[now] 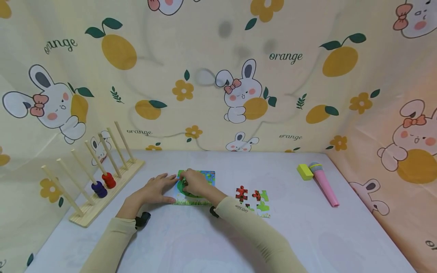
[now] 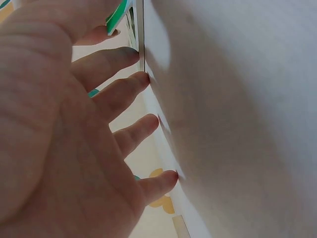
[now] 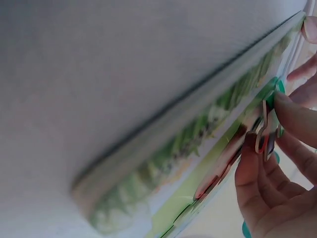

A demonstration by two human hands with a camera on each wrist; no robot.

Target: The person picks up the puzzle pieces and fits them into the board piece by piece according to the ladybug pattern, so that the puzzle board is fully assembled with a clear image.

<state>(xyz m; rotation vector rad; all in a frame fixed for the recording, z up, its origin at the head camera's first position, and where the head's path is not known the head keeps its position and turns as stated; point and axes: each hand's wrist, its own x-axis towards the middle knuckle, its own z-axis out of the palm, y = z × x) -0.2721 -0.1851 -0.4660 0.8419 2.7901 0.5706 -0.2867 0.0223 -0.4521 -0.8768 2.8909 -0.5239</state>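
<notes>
A jigsaw puzzle board [image 1: 194,202] with a blue and green picture and a grass strip lies flat at mid-table. My right hand [image 1: 196,184] is over it, and in the right wrist view its thumb and fingers pinch a thin puzzle piece [image 3: 266,130] tilted up from the board. The piece's picture is mostly hidden. At the board's left edge, my left hand [image 1: 156,189] spreads its fingers, with the thumb near the lower left corner. In the left wrist view the left fingertips [image 2: 142,78] touch the table, some beside the board's edge.
Loose puzzle pieces [image 1: 241,193], red and green, lie right of the board, partly behind my right sleeve. A wooden peg rack [image 1: 112,182] with blue and red rings stands at left. A yellow block [image 1: 305,172] and pink microphone [image 1: 326,185] lie at right.
</notes>
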